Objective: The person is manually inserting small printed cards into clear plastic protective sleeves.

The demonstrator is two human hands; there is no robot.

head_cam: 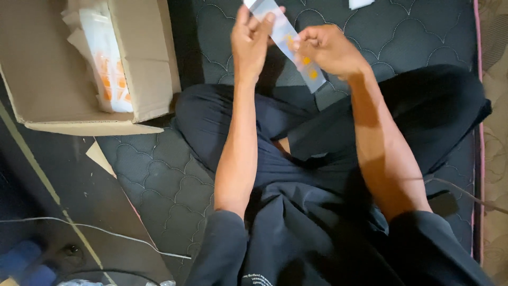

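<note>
We see the narrow clear plastic sleeve with orange marks (pixel 288 39) run off the top edge above the left hand (pixel 251 42), its print too blurred to tell. Left of that hand, the open brown cardboard box (pixel 53 85) is cropped, walls hiding most packets.

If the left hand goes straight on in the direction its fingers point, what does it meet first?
The left hand points away from the body. Beyond the clear packet it already pinches, only dark quilted mattress shows, though the picture ends just past the fingertips.

I sit on a dark quilted mattress (pixel 159 175); an open cardboard box (pixel 58 79) rests at its edge, left of my knee.
</note>
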